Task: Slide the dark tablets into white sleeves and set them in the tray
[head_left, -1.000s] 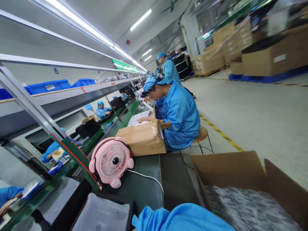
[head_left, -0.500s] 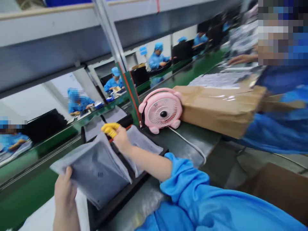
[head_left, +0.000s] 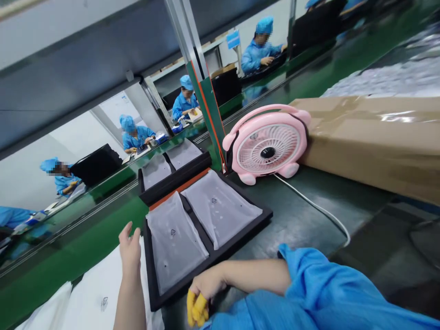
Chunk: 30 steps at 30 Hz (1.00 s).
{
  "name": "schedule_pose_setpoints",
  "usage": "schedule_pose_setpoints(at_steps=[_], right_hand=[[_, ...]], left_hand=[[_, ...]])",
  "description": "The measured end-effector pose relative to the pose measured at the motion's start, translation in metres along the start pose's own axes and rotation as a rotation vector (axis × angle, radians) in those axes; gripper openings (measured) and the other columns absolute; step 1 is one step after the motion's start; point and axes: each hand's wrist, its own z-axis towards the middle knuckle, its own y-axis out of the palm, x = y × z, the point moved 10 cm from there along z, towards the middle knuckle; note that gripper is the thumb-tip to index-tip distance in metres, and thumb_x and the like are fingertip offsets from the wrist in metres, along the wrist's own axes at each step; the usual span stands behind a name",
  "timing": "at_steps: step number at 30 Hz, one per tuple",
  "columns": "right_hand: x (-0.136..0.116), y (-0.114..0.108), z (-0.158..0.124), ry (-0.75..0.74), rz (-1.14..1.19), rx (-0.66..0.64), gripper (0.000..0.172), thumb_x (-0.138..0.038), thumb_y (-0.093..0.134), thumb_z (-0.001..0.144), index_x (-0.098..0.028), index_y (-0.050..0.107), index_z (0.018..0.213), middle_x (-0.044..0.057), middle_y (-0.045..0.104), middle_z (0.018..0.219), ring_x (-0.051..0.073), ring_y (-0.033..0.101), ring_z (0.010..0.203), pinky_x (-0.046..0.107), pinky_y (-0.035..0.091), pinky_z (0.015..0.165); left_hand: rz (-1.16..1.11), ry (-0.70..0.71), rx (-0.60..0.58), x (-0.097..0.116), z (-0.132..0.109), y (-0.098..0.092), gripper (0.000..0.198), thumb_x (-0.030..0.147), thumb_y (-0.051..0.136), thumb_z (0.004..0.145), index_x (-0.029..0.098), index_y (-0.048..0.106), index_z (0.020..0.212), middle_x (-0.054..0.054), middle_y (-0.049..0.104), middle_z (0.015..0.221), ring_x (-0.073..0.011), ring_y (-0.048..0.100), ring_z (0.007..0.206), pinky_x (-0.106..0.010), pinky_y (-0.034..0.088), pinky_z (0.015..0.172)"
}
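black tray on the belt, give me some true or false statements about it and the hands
1. The black tray holds two pale bags. True.
2. The right hand has yellow finger covers. True.
3. The left hand grips a bag. False: it is open, beside the tray's left edge, holding nothing.
4. The fan is blue. False: it is pink.
5. The fan stands on the tray. False: it stands on the belt, beyond the tray, beside a box.

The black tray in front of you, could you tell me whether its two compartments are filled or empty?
Filled: each compartment of the black tray holds a translucent bag lying flat.
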Motion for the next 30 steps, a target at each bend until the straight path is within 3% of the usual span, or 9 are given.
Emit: schedule_pose_setpoints(at_steps=[4, 6, 9, 14, 17, 20, 22, 27, 30], right_hand=[[0.029, -0.004, 0.009, 0.186, 0.001, -0.063, 0.026, -0.022, 0.077, 0.055, -0.008, 0.065, 0.073, -0.001, 0.061, 0.064, 0.006, 0.057, 0.054, 0.01, 0.04, 0.047], [0.037, -0.008, 0.013, 0.225, -0.057, -0.04, 0.021, -0.016, 0.074, 0.06, -0.009, 0.066, 0.078, -0.001, 0.062, 0.067, 0.006, 0.058, 0.057, 0.009, 0.039, 0.046], [0.046, -0.01, 0.018, 0.235, -0.128, -0.005, 0.018, -0.011, 0.069, 0.065, -0.01, 0.066, 0.083, -0.002, 0.062, 0.07, 0.006, 0.058, 0.059, 0.009, 0.039, 0.044], [0.061, 0.007, 0.03, 0.158, -0.03, -0.107, 0.015, -0.012, 0.066, 0.069, -0.013, 0.066, 0.084, -0.003, 0.062, 0.073, 0.008, 0.06, 0.062, 0.013, 0.044, 0.049], [0.066, 0.009, 0.036, 0.115, 0.013, -0.102, 0.011, -0.012, 0.063, 0.072, -0.015, 0.065, 0.083, -0.004, 0.062, 0.074, 0.01, 0.061, 0.064, 0.016, 0.047, 0.052], [0.07, 0.008, 0.034, 0.147, 0.033, -0.095, 0.008, -0.009, 0.057, 0.076, -0.013, 0.065, 0.077, -0.003, 0.062, 0.069, 0.01, 0.061, 0.06, 0.018, 0.048, 0.052], [0.07, 0.007, 0.026, 0.187, 0.045, -0.105, 0.019, -0.003, 0.048, 0.079, -0.011, 0.063, 0.07, -0.002, 0.06, 0.061, 0.011, 0.06, 0.053, 0.019, 0.048, 0.05], [0.06, 0.006, 0.0, 0.274, 0.142, -0.063, 0.039, 0.011, 0.028, 0.079, -0.008, 0.056, 0.06, -0.001, 0.057, 0.05, 0.009, 0.058, 0.045, 0.016, 0.046, 0.045], [0.054, 0.005, -0.009, 0.297, 0.179, -0.012, 0.035, 0.013, 0.032, 0.077, -0.008, 0.056, 0.062, -0.002, 0.057, 0.05, 0.009, 0.056, 0.042, 0.015, 0.045, 0.044]], left_hand=[[-0.174, -0.228, -0.187, -0.056, -0.059, 0.044, 0.053, 0.064, 0.061, 0.066, 0.011, 0.058, 0.07, -0.005, 0.057, 0.068, -0.0159, 0.054, 0.062, -0.03, 0.047, 0.059], [-0.481, -0.642, -0.42, -0.101, -0.11, 0.094, 0.058, 0.066, 0.072, 0.046, 0.013, 0.054, 0.057, -0.002, 0.05, 0.054, -0.0133, 0.049, 0.053, -0.024, 0.04, 0.05], [-0.678, -0.891, -0.349, -0.134, -0.147, 0.12, 0.062, 0.064, 0.078, 0.031, 0.016, 0.044, 0.049, 0.004, 0.038, 0.044, -0.0074, 0.033, 0.04, -0.02, 0.024, 0.04], [-0.739, -0.947, -0.326, -0.155, -0.155, 0.129, 0.059, 0.064, 0.07, 0.054, 0.018, 0.035, 0.043, 0.004, 0.032, 0.043, -0.0112, 0.039, 0.044, -0.026, 0.039, 0.053], [-0.758, -1.053, -0.398, -0.167, -0.163, 0.139, 0.051, 0.064, 0.046, 0.077, 0.016, 0.054, 0.062, -0.006, 0.052, 0.061, -0.0221, 0.057, 0.071, -0.035, 0.044, 0.075], [-0.837, -1.057, -0.384, -0.159, -0.158, 0.149, 0.053, 0.059, 0.038, 0.084, 0.013, 0.058, 0.1, -0.013, 0.06, 0.089, -0.0263, 0.057, 0.097, -0.039, 0.042, 0.088], [-0.928, -1.054, -0.236, -0.146, -0.152, 0.151, 0.053, 0.057, 0.04, 0.084, 0.012, 0.053, 0.11, -0.014, 0.061, 0.094, -0.0261, 0.057, 0.098, -0.038, 0.044, 0.087], [-1.024, -1.128, 0.248, -0.101, -0.149, 0.143, 0.009, 0.023, 0.051, 0.084, 0.014, 0.052, 0.083, -0.003, 0.06, 0.066, -0.0138, 0.061, 0.059, -0.022, 0.052, 0.059], [-1.006, -1.023, 0.383, -0.071, -0.131, 0.117, 0.015, 0.006, 0.046, 0.082, 0.016, 0.048, 0.071, 0.002, 0.056, 0.056, -0.008, 0.055, 0.046, -0.014, 0.048, 0.047]])
